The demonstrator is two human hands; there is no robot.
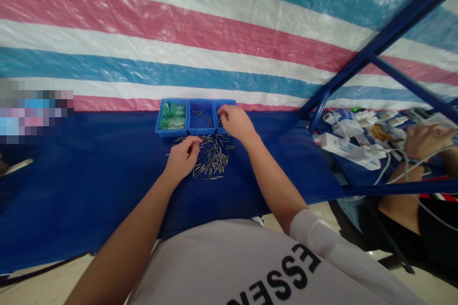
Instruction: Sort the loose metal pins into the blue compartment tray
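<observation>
Three blue bins stand side by side on the blue table. Green and clear pieces fill the left bin (173, 114); a few thin metal pins lie in the middle bin (201, 125). Over the right bin (229, 102) is my right hand (236, 123), its fingers curled down and pressed together; what they hold, if anything, is too small to name. In front of the bins lies a loose pile of metal pins (215, 161). My left hand (184, 155) rests at the pile's left edge with thumb and forefinger pinched, their contents not clear.
A striped plastic sheet (200, 33) hangs behind the blue table (118, 171). Blue metal frame bars (358, 64) rise on the right. Beyond them are white boxes (350, 147), cables and another person's hands (425, 140). A blurred patch covers the far left.
</observation>
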